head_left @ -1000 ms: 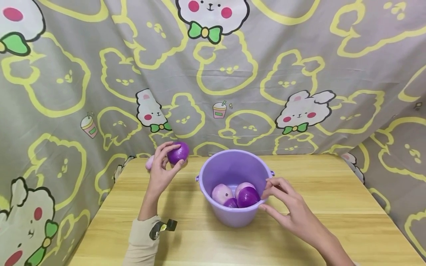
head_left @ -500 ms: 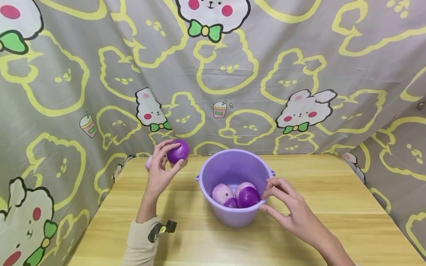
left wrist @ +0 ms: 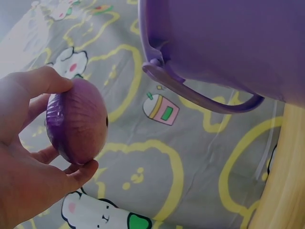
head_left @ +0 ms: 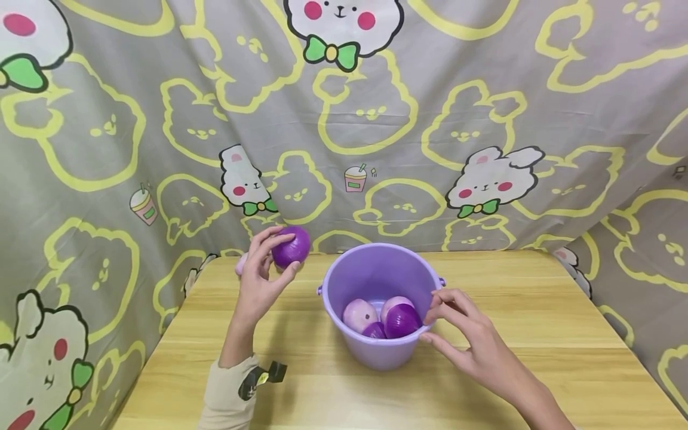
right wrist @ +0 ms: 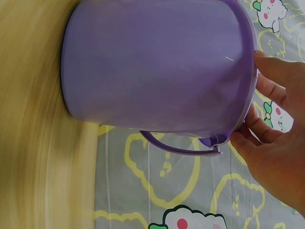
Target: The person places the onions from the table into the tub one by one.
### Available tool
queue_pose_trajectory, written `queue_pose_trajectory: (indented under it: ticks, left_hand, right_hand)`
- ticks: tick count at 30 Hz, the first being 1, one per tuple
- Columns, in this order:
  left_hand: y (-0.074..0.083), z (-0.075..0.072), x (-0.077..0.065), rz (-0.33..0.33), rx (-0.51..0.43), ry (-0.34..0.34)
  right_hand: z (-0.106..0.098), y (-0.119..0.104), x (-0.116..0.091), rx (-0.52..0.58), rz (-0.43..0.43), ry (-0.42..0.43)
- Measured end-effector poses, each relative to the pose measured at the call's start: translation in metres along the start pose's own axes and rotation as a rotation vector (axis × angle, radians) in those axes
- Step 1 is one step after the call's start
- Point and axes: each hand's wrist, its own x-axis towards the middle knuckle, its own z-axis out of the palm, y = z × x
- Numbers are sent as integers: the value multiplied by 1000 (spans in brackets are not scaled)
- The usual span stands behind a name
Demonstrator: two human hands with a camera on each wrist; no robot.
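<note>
My left hand [head_left: 260, 280] pinches a glossy purple onion [head_left: 291, 247] between thumb and fingers, raised above the back left of the table. In the left wrist view, the onion [left wrist: 78, 121] shows a dark purple strip and a paler pinkish side. A light purple bucket [head_left: 371, 355] stands upright to the right of it. Inside lie several onion pieces: a pale pink one with a dark dot [head_left: 359, 315], and a dark purple one [head_left: 402, 321] at the right. My right hand [head_left: 473, 334] holds the bucket's right rim, as the right wrist view shows.
Behind the left hand, a pale pink piece [head_left: 241, 264] sits at the table's back left, mostly hidden. The bucket's handle [right wrist: 178, 150] hangs down at its far side. A patterned grey curtain [head_left: 301, 131] surrounds the wooden table [head_left: 510, 286].
My left hand has barely moved; the onion in it has shifted slightly to the right. My right hand stays at the bucket's rim, and the bucket keeps its place.
</note>
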Motion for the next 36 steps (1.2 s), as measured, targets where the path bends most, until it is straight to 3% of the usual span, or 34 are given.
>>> queue_pose_trajectory:
  ticks: [25, 36]
  left_hand:
    - [28, 0, 0, 122, -27, -5]
    - [34, 2, -1, 131, -36, -15]
  right_hand:
    - [0, 0, 0, -5, 0, -2]
    - [1, 1, 0, 5, -5, -1]
